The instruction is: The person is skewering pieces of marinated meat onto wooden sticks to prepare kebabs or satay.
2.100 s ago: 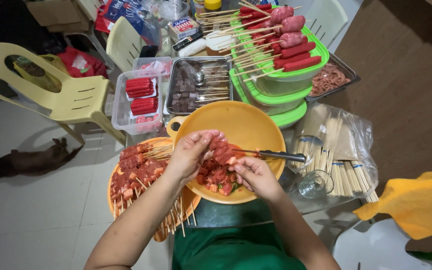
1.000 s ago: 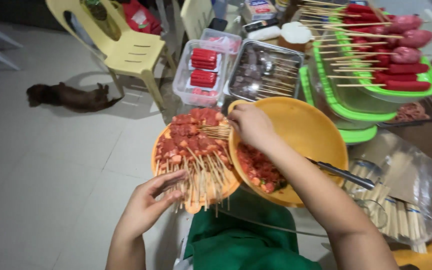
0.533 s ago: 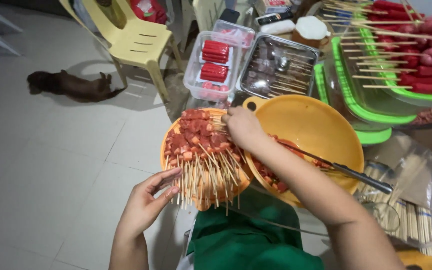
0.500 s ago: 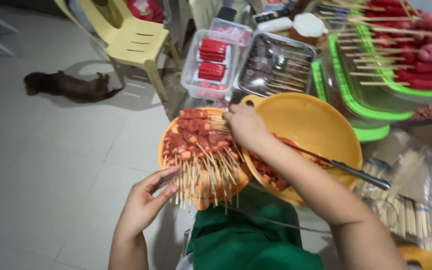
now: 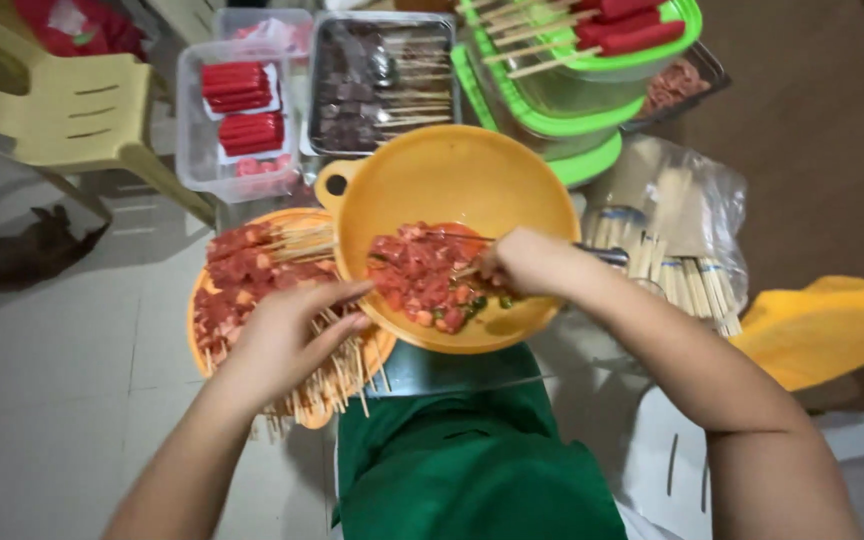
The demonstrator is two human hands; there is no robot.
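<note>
- A yellow chair (image 5: 72, 105) stands at far left, with a dark animal (image 5: 12, 255) lying on the floor below it.
- An orange plate (image 5: 202, 300) holds finished meat skewers (image 5: 252, 265), sticks fanned toward the person.
- The left hand (image 5: 287, 335) hovers over the plate's near side, fingers loosely open, holding nothing that I can see.
- A yellow bowl (image 5: 452, 170) sits just right of the plate, its rim overlapping it; raw cut meat (image 5: 422, 275) lies in the bottom.
- The meat looks soft, wet and slippery; I judge it best pinched piece by piece at the thicker part.
- The right hand (image 5: 527, 265) reaches into the bowl, fingers curled at the meat; whether it grips a piece or a stick I cannot tell.
- A knife (image 5: 602, 255) rests across the bowl's right rim, close under that wrist, so it could get knocked.
- Behind stand a clear tub of red sausages (image 5: 237, 100), a metal tray (image 5: 382, 80) and green-rimmed tubs (image 5: 592, 70).
- A bag of bare sticks (image 5: 682, 250) lies at right, beside a yellow cloth (image 5: 822, 325).
</note>
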